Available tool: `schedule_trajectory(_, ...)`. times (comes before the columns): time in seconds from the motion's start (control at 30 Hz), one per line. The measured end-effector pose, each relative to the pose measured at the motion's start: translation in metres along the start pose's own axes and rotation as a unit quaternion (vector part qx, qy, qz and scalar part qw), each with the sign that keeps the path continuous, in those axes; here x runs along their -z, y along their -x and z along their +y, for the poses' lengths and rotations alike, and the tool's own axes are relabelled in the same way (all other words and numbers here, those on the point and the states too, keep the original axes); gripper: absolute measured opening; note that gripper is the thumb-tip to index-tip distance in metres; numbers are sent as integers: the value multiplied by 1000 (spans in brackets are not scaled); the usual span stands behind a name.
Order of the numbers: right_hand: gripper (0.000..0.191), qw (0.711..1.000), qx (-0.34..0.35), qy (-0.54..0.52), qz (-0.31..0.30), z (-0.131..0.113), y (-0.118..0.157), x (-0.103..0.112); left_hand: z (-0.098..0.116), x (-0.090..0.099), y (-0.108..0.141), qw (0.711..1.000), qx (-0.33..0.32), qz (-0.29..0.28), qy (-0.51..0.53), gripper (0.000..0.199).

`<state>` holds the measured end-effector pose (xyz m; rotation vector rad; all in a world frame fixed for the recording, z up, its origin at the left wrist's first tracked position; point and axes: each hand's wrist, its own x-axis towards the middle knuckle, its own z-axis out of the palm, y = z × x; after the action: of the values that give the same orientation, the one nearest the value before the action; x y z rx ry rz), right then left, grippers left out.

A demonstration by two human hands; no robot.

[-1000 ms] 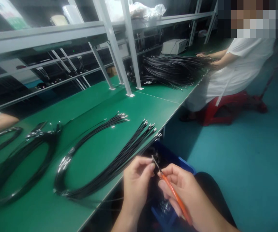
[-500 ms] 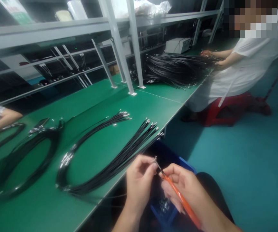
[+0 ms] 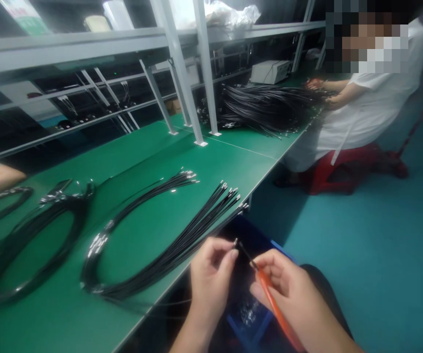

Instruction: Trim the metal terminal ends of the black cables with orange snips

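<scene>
Above a blue bin, my left hand pinches the end of a black cable between thumb and fingers. A small metal tip sticks up from that pinch. My right hand is closed around an orange-handled tool with a thin dark shaft, whose point lies just right of the metal tip. Whether the two touch is too small to tell. On the green table, beside my left hand, a bundle of black cables curves round with silver connectors at its ends.
Coiled cables lie further left, near another person's arm. Grey shelf posts rise from the table. A large cable heap lies beyond, where a co-worker sits on a red stool. Small shiny pieces lie in the bin.
The orange-handled tool's point has drawn back slightly to the right from the metal tip in my left hand. My right hand has shifted a little right; the left has barely moved.
</scene>
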<state>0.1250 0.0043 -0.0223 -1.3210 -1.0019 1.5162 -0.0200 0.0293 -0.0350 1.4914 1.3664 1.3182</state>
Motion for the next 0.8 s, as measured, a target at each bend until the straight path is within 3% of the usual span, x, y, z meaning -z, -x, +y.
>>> schedule_trajectory(0.13, 37, 989, 96, -71, 85, -5, -7, -1, 2, -2, 3, 991, -90, 3, -95, 7)
schedule_trajectory(0.33, 39, 982, 58, -159, 81, -14, -25, -12, 2, -9, 8, 961, -205, 5, -184, 13)
schedule_trajectory(0.57, 33, 979, 69, -174, 84, -7, -31, -11, 8, -4, 1, 972, -89, -75, -204, 13)
schedule_trajectory(0.8, 37, 980, 59, -165, 95, -4, -28, -13, 13, -8, 8, 956, -110, -38, -268, 12)
